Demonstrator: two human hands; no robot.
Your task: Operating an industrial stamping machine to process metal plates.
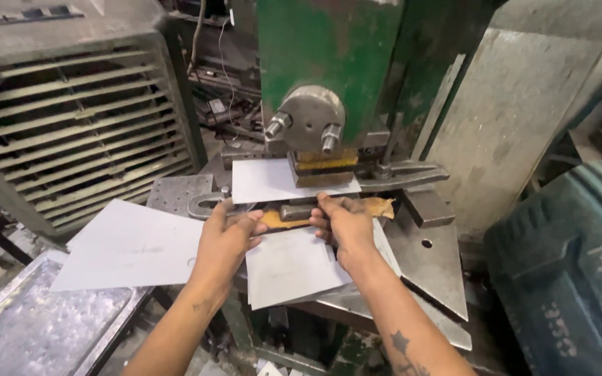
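Note:
A thin white metal sheet (290,268) lies on the bed of a green press (315,42), its far end (263,179) sticking out behind the die. My left hand (228,240) pinches the sheet's left edge, thumb on top. My right hand (343,223) presses down on the sheet's right side, fingers reaching toward the yellow-brown die block (325,163). Both hands rest just in front of the punch head (308,122), which hangs above the sheet.
A stack of white sheets (130,244) lies to the left beside a shiny metal tray (29,327). A slatted rack (71,132) stands at the back left. A grey steel plate (433,261) juts to the right, next to a blue-green machine housing (573,271).

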